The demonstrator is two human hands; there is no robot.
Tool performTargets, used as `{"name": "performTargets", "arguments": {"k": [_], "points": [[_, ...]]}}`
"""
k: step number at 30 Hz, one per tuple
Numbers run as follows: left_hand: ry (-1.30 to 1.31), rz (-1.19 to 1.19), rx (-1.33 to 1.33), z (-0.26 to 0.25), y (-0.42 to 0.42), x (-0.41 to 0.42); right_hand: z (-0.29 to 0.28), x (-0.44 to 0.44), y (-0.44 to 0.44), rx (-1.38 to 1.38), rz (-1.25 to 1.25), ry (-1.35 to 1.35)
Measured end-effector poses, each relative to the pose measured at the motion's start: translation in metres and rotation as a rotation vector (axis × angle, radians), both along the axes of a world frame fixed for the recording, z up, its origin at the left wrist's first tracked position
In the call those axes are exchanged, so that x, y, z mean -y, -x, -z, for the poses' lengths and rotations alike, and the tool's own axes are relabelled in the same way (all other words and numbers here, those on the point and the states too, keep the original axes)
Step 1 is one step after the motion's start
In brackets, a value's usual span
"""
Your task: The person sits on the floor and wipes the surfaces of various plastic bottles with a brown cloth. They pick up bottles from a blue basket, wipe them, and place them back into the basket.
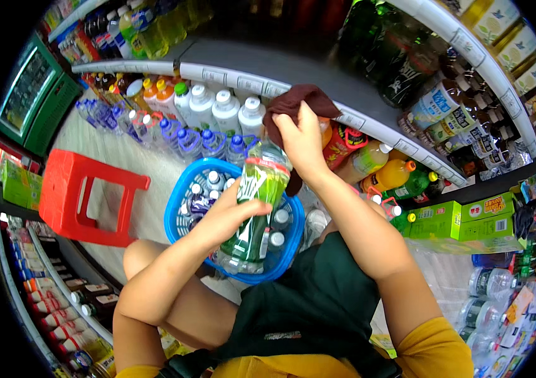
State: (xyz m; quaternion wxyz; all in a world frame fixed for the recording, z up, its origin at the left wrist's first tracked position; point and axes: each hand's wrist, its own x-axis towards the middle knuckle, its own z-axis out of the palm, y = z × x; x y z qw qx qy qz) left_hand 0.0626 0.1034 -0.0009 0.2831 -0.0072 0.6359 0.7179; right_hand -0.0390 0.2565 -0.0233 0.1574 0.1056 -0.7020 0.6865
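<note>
My left hand grips a large plastic bottle with a green label, held tilted above a blue plastic basket. My right hand holds a dark brown cloth around the bottle's upper end, close to the shelf edge. The cloth hides the bottle's cap. Inside the basket stand several smaller bottles with white caps. White bottles and water bottles with blue caps stand in rows just beyond the basket.
A red plastic stool lies on its side at the left. A shelf with a white price rail runs across in front, above the floor bottles. Green cartons stand at the right, near water bottles. A green-framed cooler is at the far left.
</note>
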Motion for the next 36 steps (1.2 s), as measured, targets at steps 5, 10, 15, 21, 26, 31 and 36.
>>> {"name": "performTargets", "arguments": {"k": [5, 10, 15, 21, 26, 31, 36], "points": [[-0.253, -0.323, 0.35, 0.011, 0.018, 0.025, 0.012, 0.032, -0.039, 0.007, -0.506, -0.094], [-0.163, -0.272, 0.055, 0.032, 0.021, 0.04, 0.015, 0.034, -0.053, 0.169, -0.563, -0.217], [0.701, -0.071, -0.388, 0.035, -0.004, 0.029, 0.021, 0.031, -0.039, -0.148, -0.25, -0.628], [0.705, 0.162, -0.481, 0.02, -0.027, 0.01, -0.001, -0.001, -0.035, 0.588, -0.383, 0.328], [0.008, 0.091, -0.418, 0.033, -0.032, 0.003, -0.018, -0.014, -0.055, 0.782, -0.705, 0.761], [-0.364, 0.015, -0.093, 0.008, -0.03, -0.005, -0.01, 0.0, -0.061, 0.69, -0.602, 0.948], [0.329, -0.337, -0.822, 0.052, -0.003, -0.002, -0.013, 0.039, -0.081, 0.159, -0.226, 0.273]]}}
